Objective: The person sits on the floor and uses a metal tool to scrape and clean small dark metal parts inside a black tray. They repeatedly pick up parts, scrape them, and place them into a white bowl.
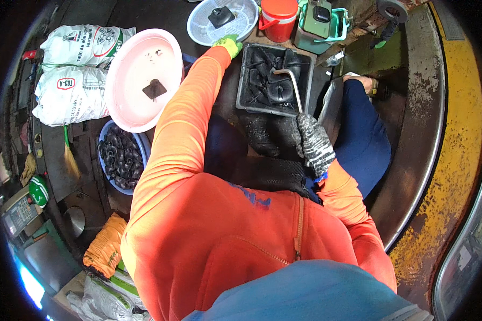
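Note:
My left hand (228, 45), in a yellow-green glove, is stretched far forward with its fingers closed on the near rim of a pale plastic basket (196, 29). A black square rubber-like part (221, 17) with a rounded middle lies in that basket. In a grey and black knitted glove, my right hand (312, 142) grips a bent metal hook (296, 88). The hook's tip reaches over a black crate (241, 91) holding several black cup-shaped parts (279, 92). Whether the tip touches one, I cannot tell.
Left of my arm, a pink basin (144, 53) holds one black part (154, 90). A blue tub (108, 170) of small black pieces stands below it, near white sacks (72, 96). A red jug (279, 21) and green container (316, 27) stand beyond the crate.

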{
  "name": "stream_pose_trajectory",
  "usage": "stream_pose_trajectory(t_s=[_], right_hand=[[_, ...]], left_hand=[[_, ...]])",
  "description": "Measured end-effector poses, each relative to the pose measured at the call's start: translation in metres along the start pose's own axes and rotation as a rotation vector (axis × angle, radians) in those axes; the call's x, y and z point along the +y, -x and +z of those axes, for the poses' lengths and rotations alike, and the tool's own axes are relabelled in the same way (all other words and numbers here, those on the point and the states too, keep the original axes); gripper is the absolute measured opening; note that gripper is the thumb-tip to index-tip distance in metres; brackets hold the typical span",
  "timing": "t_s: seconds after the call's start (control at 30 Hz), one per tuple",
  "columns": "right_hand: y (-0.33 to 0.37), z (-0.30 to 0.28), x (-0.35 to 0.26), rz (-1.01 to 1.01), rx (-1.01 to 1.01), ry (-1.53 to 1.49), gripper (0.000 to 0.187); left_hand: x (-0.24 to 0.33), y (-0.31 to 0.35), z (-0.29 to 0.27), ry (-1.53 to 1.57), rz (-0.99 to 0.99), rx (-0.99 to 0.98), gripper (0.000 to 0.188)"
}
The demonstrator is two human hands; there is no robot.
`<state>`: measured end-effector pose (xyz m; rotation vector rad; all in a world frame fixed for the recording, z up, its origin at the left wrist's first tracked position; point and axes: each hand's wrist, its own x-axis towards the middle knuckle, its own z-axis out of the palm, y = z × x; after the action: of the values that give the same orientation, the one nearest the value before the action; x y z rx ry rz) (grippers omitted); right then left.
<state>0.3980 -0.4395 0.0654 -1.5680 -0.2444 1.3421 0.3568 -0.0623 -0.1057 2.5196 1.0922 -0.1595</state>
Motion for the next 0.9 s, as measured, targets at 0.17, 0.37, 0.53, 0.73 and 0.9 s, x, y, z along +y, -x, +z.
stream_pose_trajectory(t_s=[0.17,0.37,0.53,0.73,0.9], right_hand=[[-0.005,0.0,0.004,0.02,0.005,-0.012,0.034],[-0.014,0.005,0.014,-0.068,0.089,0.243,0.036],[-0.02,-0.005,0.026,-0.215,0.024,0.153,0.032],[-0.029,-0.02,0.04,-0.499,-0.019,0.669,0.029],[-0.02,-0.02,0.031,-0.795,0.013,1.029,0.027]], left_hand=[[-0.017,0.011,0.005,0.015,0.025,0.101,0.052],[-0.03,-0.007,0.012,-0.045,-0.022,0.006,0.038],[-0.029,0.005,-0.02,0.222,0.069,0.562,0.031],[-0.016,0.098,-0.042,0.601,-0.134,0.249,0.026],[0.006,0.126,-0.029,0.386,0.075,0.215,0.029]])
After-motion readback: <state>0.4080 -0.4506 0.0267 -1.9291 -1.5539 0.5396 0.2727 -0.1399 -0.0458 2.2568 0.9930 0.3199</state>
